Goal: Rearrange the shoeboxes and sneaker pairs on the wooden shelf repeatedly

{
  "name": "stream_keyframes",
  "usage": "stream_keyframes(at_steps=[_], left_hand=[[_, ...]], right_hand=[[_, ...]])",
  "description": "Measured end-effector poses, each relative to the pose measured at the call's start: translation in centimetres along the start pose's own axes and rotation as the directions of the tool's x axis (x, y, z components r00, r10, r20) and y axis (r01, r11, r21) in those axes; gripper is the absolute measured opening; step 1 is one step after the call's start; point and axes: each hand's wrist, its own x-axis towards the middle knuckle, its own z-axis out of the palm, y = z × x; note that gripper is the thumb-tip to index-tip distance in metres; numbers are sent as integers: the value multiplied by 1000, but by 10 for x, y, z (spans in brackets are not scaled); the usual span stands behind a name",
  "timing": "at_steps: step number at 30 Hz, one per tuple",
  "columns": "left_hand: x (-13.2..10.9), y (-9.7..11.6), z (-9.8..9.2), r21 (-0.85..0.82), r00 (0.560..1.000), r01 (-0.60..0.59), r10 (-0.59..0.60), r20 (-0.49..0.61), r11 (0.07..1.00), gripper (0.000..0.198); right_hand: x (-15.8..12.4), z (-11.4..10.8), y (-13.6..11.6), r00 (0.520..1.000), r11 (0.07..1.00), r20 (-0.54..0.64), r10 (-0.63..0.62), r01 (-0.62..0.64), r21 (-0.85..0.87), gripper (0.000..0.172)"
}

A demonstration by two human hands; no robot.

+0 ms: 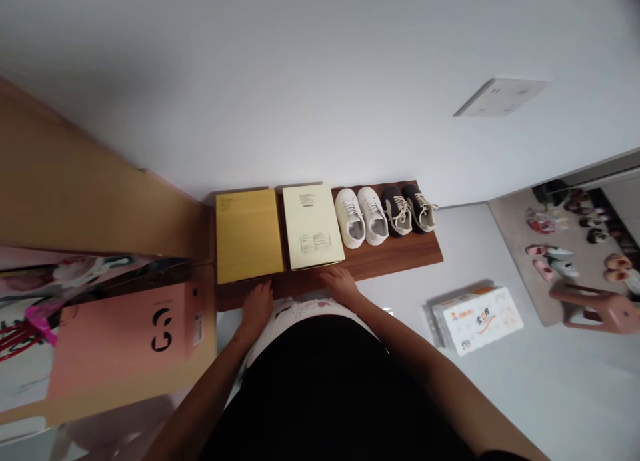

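Observation:
A low dark wooden shelf [395, 253] stands against the white wall. On it lie a yellow box [247, 234], a pale cream box [311, 225], a pair of white sneakers [361, 216] and a pair of dark sneakers [410, 209]. My left hand [257, 308] rests at the shelf's front edge just below the yellow box, fingers stretched. My right hand [341, 282] lies flat at the front edge of the cream box, fingers apart and holding nothing.
A pink box [127, 334] sits on a tan cabinet at the left. A pack of tissue paper [477, 320] lies on the white floor at the right. Farther right are a mat with several shoes [560, 251] and a reddish stool [597, 304].

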Motion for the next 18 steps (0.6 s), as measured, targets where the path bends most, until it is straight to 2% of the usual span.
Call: stream_keyframes(at_steps=[2, 3, 6, 8, 9, 11, 12, 14, 16, 18], left_hand=[[0, 21, -8, -128, 998, -66, 66, -7, 990, 45], [2, 38, -12, -202, 993, -122, 119, -28, 972, 43], [20, 116, -22, -376, 938, -347, 325, -122, 859, 41], [41, 175, -24, -392, 877, -481, 437, -202, 784, 40], [54, 201, -22, -353, 863, -503, 437, -254, 789, 41], [78, 236, -14, -280, 891, -393, 288, -351, 876, 47], [88, 245, -8, -261, 907, -281, 167, -386, 924, 52], [101, 246, 7, -245, 915, -76, -30, -402, 967, 61], [105, 236, 20, -231, 921, -9, -82, -380, 973, 65], [104, 230, 29, -231, 915, -16, -79, -395, 973, 65]], right_hand=[[-17, -12, 29, 981, 988, -144, 133, -120, 98, 32], [-23, -18, 44, 955, 973, -213, 206, -177, 147, 33], [-26, -41, 87, 857, 921, -353, 376, -303, 246, 38], [-14, -57, 109, 840, 906, -353, 413, -339, 253, 41], [-5, -65, 118, 853, 907, -322, 411, -347, 240, 42], [14, -80, 131, 887, 906, -204, 415, -381, 187, 44], [23, -86, 137, 896, 901, -124, 425, -407, 148, 44], [35, -94, 147, 894, 892, 38, 447, -449, 60, 45], [42, -98, 156, 879, 891, 152, 451, -454, -17, 48], [44, -100, 163, 879, 902, 206, 430, -427, -61, 50]])
